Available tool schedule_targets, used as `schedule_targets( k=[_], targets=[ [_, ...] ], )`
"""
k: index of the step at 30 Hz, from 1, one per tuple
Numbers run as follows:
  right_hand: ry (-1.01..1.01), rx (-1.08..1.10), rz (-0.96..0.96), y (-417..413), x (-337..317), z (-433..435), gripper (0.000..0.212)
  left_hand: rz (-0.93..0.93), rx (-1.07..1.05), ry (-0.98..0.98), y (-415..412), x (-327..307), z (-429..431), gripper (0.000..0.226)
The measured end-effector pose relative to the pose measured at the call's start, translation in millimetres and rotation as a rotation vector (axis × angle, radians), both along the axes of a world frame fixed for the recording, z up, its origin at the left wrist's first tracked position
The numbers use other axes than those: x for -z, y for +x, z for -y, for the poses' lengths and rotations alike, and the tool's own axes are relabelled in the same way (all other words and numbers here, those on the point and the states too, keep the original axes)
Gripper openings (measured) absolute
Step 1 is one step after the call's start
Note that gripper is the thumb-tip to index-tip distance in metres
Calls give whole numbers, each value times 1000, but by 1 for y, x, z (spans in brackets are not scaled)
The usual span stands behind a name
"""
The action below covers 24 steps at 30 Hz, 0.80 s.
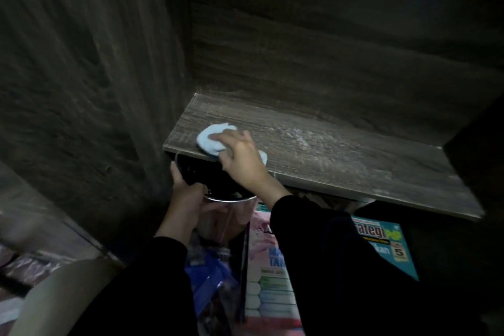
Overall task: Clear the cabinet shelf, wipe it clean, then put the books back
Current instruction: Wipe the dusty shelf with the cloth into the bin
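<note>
Left of your right hand's fingers [240,140] rises a dark grey-brown wood-grain side panel [81,76]. Beyond them stands a matching wood-grain back panel [327,35]. Far to the right of them, another dark upright panel [477,131] closes the bay. The light is dim, brightest just around the fingers.

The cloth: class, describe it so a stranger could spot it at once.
Find the wooden shelf in the dark cabinet. Near its front left corner the right hand holds a crumpled cloth. It is pale blue, unlike the shiny bin the left hand grips below.
</note>
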State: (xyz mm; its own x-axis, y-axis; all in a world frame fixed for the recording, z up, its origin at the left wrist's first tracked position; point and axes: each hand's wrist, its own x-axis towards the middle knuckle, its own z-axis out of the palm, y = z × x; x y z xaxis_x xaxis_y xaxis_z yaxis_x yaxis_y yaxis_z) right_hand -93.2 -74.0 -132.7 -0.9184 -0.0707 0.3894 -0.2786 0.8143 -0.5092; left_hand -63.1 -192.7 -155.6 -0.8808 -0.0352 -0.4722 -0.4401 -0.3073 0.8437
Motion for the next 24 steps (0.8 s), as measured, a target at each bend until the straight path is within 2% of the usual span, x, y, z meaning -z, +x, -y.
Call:
schedule_targets(
  k=[2, 4, 7, 9, 11, 14, 15, 21, 24],
  targets=[
    [-57, 169, -100, 3, -3, -42, 41, 3, 11, 8, -1, 1, 1, 91],
    [-74, 379, -113, 11, -7, -96, 41, -4, 22, 3, -4, 4, 2, 90],
    [12, 704, 28, 37, -11, -193, 53, -7, 30, -7, -7, 6, 1, 87],
    [110, 856, 116, 59, -14, -252, 62, -8, 35, 2, -9, 5, 0, 86],
    [118, 963, 249, 82, -19, -294, 63, -6, 44, 4, -9, 4, -1, 87],
    [38, 1025, 547, 102, -13, -327, 61, -3, 49, 0, -8, 2, -3, 87],
    [47, 1030, 587, 105, -8, -329, 61, -4, 51, -3, -8, 1, -4, 87],
    [192, 892, 541, 55, 5, -290, 62, 4, 76, -19, -9, 3, -1, 88],
    [165, 830, 570, 20, 3, -260, 55, -15, 87, -13, -8, 2, 0, 80]
  ],
)
